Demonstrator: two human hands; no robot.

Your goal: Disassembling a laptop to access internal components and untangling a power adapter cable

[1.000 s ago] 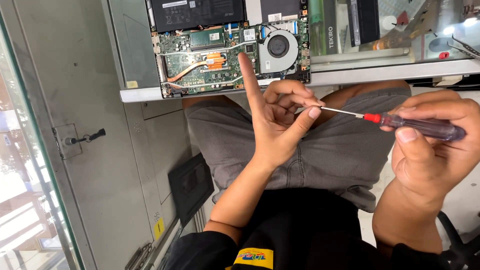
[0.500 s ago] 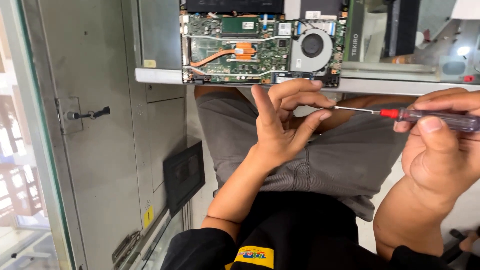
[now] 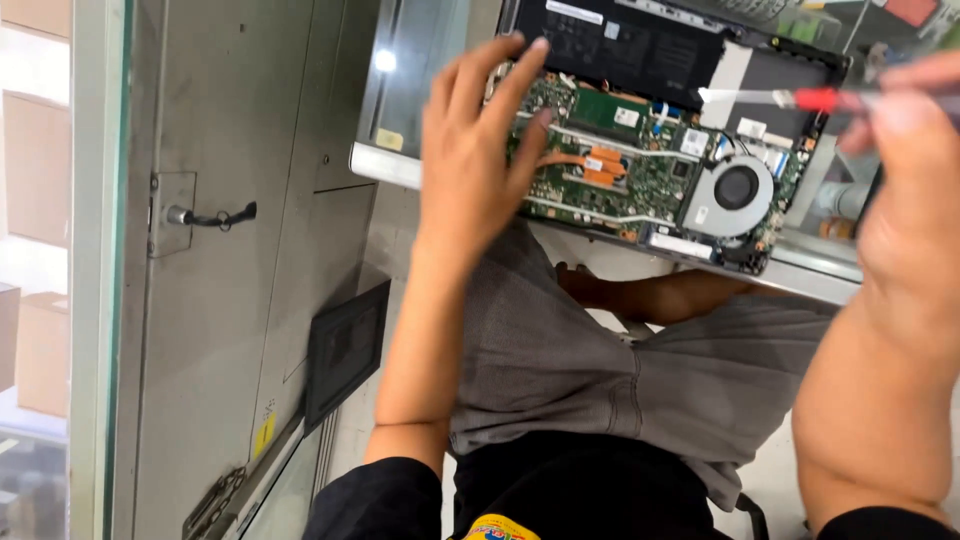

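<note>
An opened laptop (image 3: pixel 690 215) lies bottom-up on the glass counter (image 3: pixel 410 165), showing a green circuit board, copper heat pipe, round fan (image 3: pixel 735 190) and black battery (image 3: pixel 620 45). My left hand (image 3: pixel 475 160) reaches over the laptop's left end, fingers spread, fingertips resting on the board and battery edge. My right hand (image 3: pixel 910 215) is at the right edge, blurred, gripping a screwdriver (image 3: pixel 800 98) with a red collar. Its metal shaft points left above the laptop's right part.
A grey metal cabinet door (image 3: pixel 220 300) with a small lever handle (image 3: pixel 205 215) stands at the left, beside a glass pane. My lap in grey shorts (image 3: pixel 620 370) fills the middle below the counter. Bottles and clutter sit at the counter's far right.
My left hand has left the screwdriver tip and moved up onto the laptop's board. The right hand lifted the screwdriver over the laptop. The view tilted toward the counter.
</note>
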